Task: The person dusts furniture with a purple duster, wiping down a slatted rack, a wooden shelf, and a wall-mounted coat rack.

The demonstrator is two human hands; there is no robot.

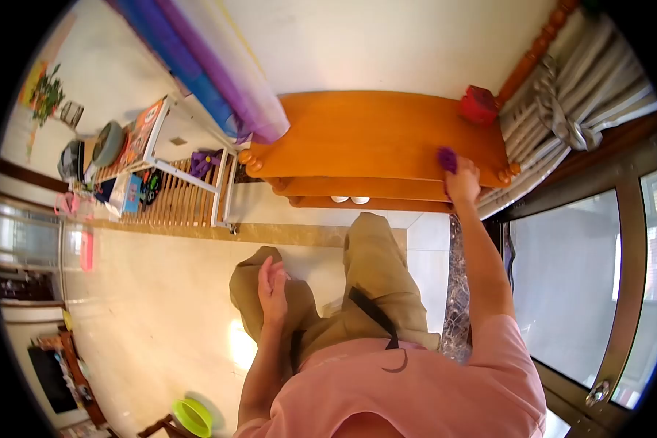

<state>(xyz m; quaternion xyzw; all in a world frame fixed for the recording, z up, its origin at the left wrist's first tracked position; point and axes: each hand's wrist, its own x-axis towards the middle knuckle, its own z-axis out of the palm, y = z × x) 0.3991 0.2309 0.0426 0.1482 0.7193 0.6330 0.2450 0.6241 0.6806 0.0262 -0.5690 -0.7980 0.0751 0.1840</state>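
My right hand (463,182) reaches out to the right front edge of an orange-brown wooden shelf unit (365,135). Its fingers are closed around a bunched purple cloth (447,158), which rests against the edge of the top board; part of the cloth is hidden by the hand. My left hand (272,288) is by my left knee, fingers loosely stretched and holding nothing. A red box-like object (479,106) stands on the top board's back right corner.
White shoes (350,199) show on the lower shelf. A white-framed slatted rack (179,193) with various items stands to the left. Blue and purple drapery (219,73) hangs at the shelf's left end. At right are a grey curtain (562,109) and a glass door (569,277). A green basin (192,417) lies behind left.
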